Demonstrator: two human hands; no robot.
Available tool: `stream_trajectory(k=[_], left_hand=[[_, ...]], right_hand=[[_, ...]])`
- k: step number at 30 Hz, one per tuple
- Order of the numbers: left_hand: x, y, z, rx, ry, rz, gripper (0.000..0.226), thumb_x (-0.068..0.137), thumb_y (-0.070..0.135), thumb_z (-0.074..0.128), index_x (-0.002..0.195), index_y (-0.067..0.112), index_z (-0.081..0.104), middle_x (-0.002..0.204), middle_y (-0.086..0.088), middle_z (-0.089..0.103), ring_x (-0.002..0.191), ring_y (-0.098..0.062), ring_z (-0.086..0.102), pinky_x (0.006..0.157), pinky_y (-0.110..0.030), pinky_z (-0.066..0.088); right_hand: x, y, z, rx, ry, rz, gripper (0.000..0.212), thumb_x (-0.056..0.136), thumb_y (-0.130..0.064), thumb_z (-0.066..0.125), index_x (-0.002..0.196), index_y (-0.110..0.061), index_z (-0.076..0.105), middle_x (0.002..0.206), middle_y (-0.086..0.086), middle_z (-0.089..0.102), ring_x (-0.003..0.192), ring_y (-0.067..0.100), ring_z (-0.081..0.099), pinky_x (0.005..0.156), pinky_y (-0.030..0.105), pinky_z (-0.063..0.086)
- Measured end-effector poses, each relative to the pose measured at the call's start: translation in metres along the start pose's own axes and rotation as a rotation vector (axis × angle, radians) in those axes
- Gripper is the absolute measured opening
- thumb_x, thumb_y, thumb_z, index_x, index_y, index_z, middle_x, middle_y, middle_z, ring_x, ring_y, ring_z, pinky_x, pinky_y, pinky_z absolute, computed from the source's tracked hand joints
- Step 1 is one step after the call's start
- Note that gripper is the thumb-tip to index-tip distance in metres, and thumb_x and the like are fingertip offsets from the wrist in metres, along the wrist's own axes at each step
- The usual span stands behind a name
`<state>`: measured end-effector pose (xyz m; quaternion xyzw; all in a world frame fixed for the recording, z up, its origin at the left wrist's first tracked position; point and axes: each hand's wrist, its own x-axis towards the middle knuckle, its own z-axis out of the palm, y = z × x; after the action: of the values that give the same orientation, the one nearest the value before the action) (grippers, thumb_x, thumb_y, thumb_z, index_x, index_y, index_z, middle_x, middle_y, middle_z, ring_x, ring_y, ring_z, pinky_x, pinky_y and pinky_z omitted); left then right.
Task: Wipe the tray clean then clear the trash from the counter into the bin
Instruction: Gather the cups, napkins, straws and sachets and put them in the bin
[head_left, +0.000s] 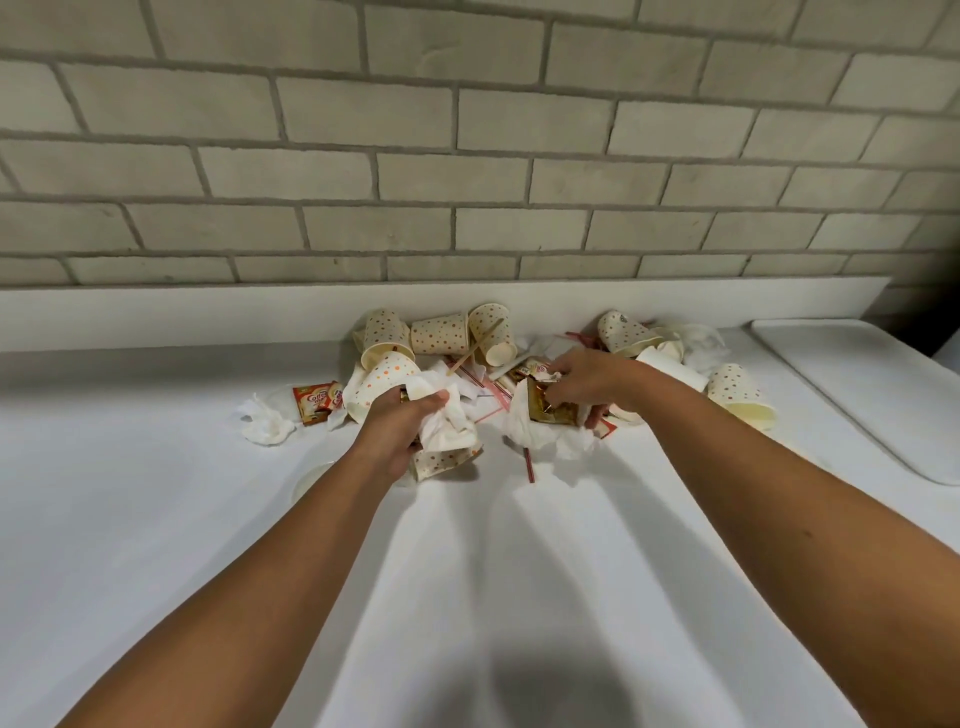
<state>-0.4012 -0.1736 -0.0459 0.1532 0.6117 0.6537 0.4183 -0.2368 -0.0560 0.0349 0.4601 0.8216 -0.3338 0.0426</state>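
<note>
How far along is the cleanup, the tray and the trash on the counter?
Done, seemingly: the tray at right looks bare and white. In hand: the left hand grips a dotted cup and napkins; the right hand grips a gold wrapper with tissue. Remaining: paper cups by the wall, a coffee sachet and a crumpled tissue lie on the counter. No bin in view.

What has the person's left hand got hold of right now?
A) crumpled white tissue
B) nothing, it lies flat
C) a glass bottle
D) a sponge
A: the left hand curls its fingers round crumpled white tissue, with a dotted paper cup bunched against it; the right hand grips a gold sachet.
</note>
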Motion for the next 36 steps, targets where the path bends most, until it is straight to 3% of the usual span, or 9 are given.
stream_trajectory(k=[2, 6, 12, 16, 19, 23, 26, 32, 36], left_hand=[[-0.001, 0.001, 0.007, 0.020, -0.020, 0.015, 0.027, 0.086, 0.008, 0.063, 0.110, 0.015, 0.054, 0.097, -0.003, 0.064, 0.083, -0.017, 0.061, 0.074, -0.033, 0.051], [-0.004, 0.003, 0.026, 0.042, -0.076, 0.041, 0.026, 0.087, 0.004, 0.060, 0.112, 0.011, 0.056, 0.103, -0.007, 0.065, 0.092, -0.023, 0.062, 0.069, -0.033, 0.053], [-0.010, -0.004, 0.068, 0.148, -0.165, 0.090, 0.033, 0.091, 0.005, 0.055, 0.123, 0.008, 0.050, 0.122, -0.014, 0.059, 0.109, -0.030, 0.058, 0.084, -0.040, 0.052], [-0.030, -0.005, 0.104, 0.483, -0.161, 0.278, 0.050, 0.092, 0.017, 0.055, 0.136, 0.019, 0.032, 0.124, -0.003, 0.048, 0.112, -0.025, 0.051, 0.100, -0.042, 0.045], [-0.053, -0.004, 0.136, 0.607, -0.235, 0.433, 0.043, 0.095, 0.013, 0.049, 0.132, 0.022, 0.030, 0.109, -0.002, 0.044, 0.098, -0.024, 0.049, 0.085, -0.032, 0.042], [-0.078, -0.014, 0.180, 0.708, -0.393, 0.531, 0.011, 0.098, 0.010, 0.040, 0.102, 0.021, 0.039, 0.079, -0.003, 0.050, 0.057, -0.016, 0.043, 0.055, -0.027, 0.036], [-0.101, -0.032, 0.224, 0.762, -0.502, 0.538, 0.014, 0.099, 0.010, 0.037, 0.094, 0.016, 0.048, 0.075, 0.000, 0.052, 0.050, -0.012, 0.039, 0.041, -0.019, 0.033], [-0.159, -0.079, 0.314, 0.795, -0.687, 0.524, 0.023, 0.097, 0.014, 0.042, 0.111, 0.005, 0.059, 0.110, -0.013, 0.064, 0.099, -0.027, 0.058, 0.075, -0.027, 0.039], [-0.210, -0.118, 0.375, 0.859, -0.843, 0.515, 0.028, 0.095, 0.010, 0.036, 0.113, 0.005, 0.057, 0.111, -0.016, 0.061, 0.087, -0.030, 0.056, 0.069, -0.032, 0.044]], right_hand=[[-0.005, 0.002, -0.012, 0.079, -0.005, -0.004, 0.053, 0.090, -0.009, 0.056, 0.140, -0.009, 0.040, 0.102, 0.012, 0.054, 0.065, 0.021, 0.060, 0.057, 0.029, 0.055], [-0.014, 0.011, -0.027, 0.192, 0.000, 0.006, 0.054, 0.087, -0.010, 0.061, 0.137, -0.008, 0.041, 0.110, 0.015, 0.055, 0.072, 0.020, 0.058, 0.054, 0.026, 0.052], [-0.027, 0.039, -0.036, 0.247, 0.044, -0.009, 0.041, 0.086, -0.005, 0.061, 0.125, -0.003, 0.050, 0.092, 0.018, 0.061, 0.056, 0.018, 0.061, 0.047, 0.025, 0.053], [-0.044, 0.060, -0.043, 0.224, 0.066, -0.005, 0.030, 0.086, -0.004, 0.060, 0.113, -0.010, 0.049, 0.098, 0.020, 0.063, 0.070, 0.027, 0.064, 0.057, 0.031, 0.056], [-0.059, 0.082, -0.055, 0.208, 0.086, 0.019, 0.036, 0.086, -0.003, 0.060, 0.119, -0.012, 0.047, 0.100, 0.019, 0.061, 0.065, 0.022, 0.063, 0.048, 0.025, 0.055], [-0.085, 0.119, -0.073, 0.131, 0.105, 0.080, 0.047, 0.087, -0.004, 0.059, 0.132, 0.000, 0.045, 0.096, 0.015, 0.059, 0.062, 0.021, 0.061, 0.046, 0.023, 0.052], [-0.120, 0.155, -0.088, 0.117, 0.098, 0.132, 0.041, 0.087, -0.005, 0.058, 0.127, -0.005, 0.048, 0.092, 0.013, 0.059, 0.062, 0.020, 0.060, 0.045, 0.021, 0.051], [-0.184, 0.242, -0.109, 0.108, 0.059, 0.254, 0.025, 0.087, -0.004, 0.058, 0.111, -0.004, 0.054, 0.102, 0.019, 0.059, 0.073, 0.025, 0.062, 0.061, 0.028, 0.057], [-0.234, 0.308, -0.118, 0.129, 0.041, 0.368, 0.017, 0.087, -0.001, 0.058, 0.103, -0.004, 0.055, 0.080, 0.013, 0.059, 0.060, 0.020, 0.059, 0.053, 0.026, 0.058]])
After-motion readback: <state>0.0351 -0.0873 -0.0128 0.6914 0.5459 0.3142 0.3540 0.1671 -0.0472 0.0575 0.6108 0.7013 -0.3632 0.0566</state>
